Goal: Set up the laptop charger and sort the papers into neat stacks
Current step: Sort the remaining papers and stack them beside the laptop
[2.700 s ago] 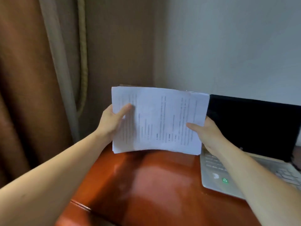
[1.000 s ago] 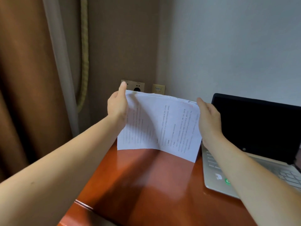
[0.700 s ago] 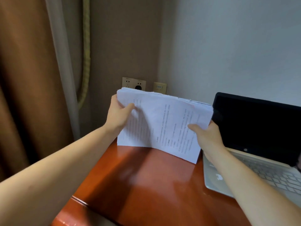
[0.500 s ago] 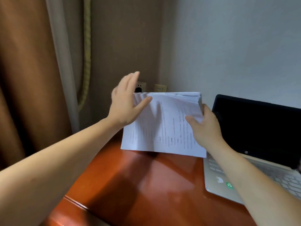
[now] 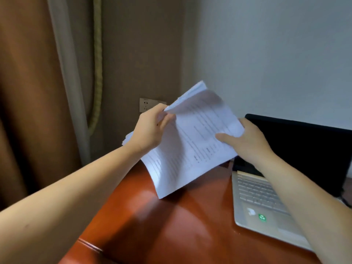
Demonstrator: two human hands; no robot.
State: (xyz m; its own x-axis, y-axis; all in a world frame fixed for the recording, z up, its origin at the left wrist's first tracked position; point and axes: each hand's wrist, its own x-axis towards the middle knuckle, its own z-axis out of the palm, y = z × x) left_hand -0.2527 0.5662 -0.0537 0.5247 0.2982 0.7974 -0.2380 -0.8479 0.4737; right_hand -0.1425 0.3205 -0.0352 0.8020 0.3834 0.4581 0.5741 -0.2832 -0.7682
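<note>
A thick stack of printed white papers (image 5: 188, 149) hangs tilted above the red-brown desk (image 5: 171, 225), one lower corner pointing down at the wood. My left hand (image 5: 150, 130) grips the stack's upper left edge with curled fingers. My right hand (image 5: 245, 140) holds the right edge, thumb on the top sheet. The top sheets at the far corner are blurred and curling. An open silver laptop (image 5: 266, 202) with a dark screen stands at the right. No charger is in view.
A wall socket plate (image 5: 147, 104) sits low on the brown wall behind the papers. A brown curtain (image 5: 28, 92) with a pale rope tie-back hangs at the left. A thin dark cable (image 5: 345, 201) shows at the far right edge by the laptop.
The stack has swung from nearly level to a steep tilt, its right end raised. My left hand, open half a second ago, now grips the left edge.
</note>
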